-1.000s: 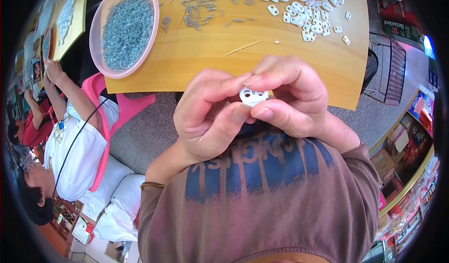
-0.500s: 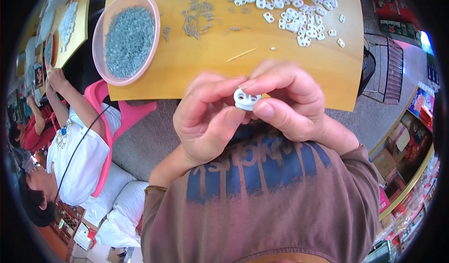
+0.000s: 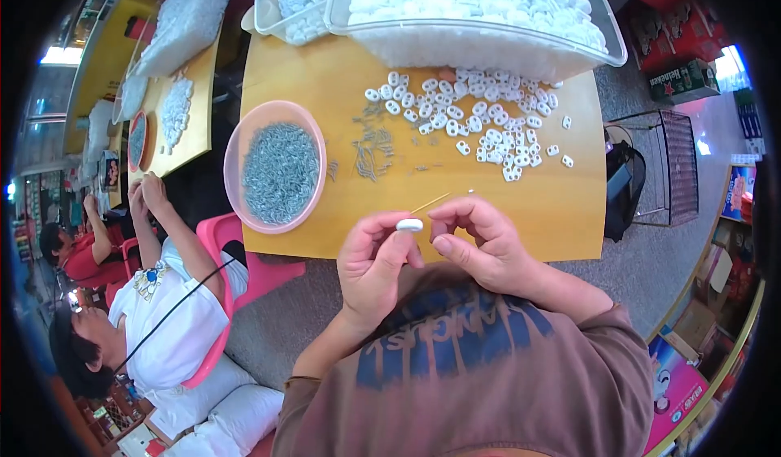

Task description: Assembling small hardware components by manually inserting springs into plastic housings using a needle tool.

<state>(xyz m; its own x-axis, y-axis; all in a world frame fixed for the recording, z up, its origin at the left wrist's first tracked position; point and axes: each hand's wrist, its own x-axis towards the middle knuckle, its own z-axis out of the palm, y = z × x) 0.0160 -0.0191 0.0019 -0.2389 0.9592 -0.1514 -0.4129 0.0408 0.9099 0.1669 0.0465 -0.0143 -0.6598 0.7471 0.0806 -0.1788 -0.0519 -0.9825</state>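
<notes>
My left hand (image 3: 376,262) pinches a small white cord lock (image 3: 409,224) between thumb and fingers, above the table's near edge. It lies on its side, so its holes do not show. Close by on the right, my right hand (image 3: 482,250) is apart from the cord lock, its thumb and forefinger separated and nothing visible between them. Just beyond the hands a thin wooden toothpick (image 3: 431,202) lies on the table, with a tiny white bit (image 3: 470,191) near it. Farther off, many white two-hole pieces (image 3: 491,146) are spread about, and loose metal springs (image 3: 373,153) lie left of them.
A pink basin (image 3: 233,172) full of small springs stands at the table's left. Clear plastic tubs (image 3: 480,34) heaped with white pieces line the far side. To the left a co-worker in a white shirt (image 3: 183,319) sits on a pink chair (image 3: 272,272) at another table.
The view has tilted up, bringing the far tubs into sight. My right hand has come off the cord lock, which my left hand alone now holds, turned so its holes are hidden.
</notes>
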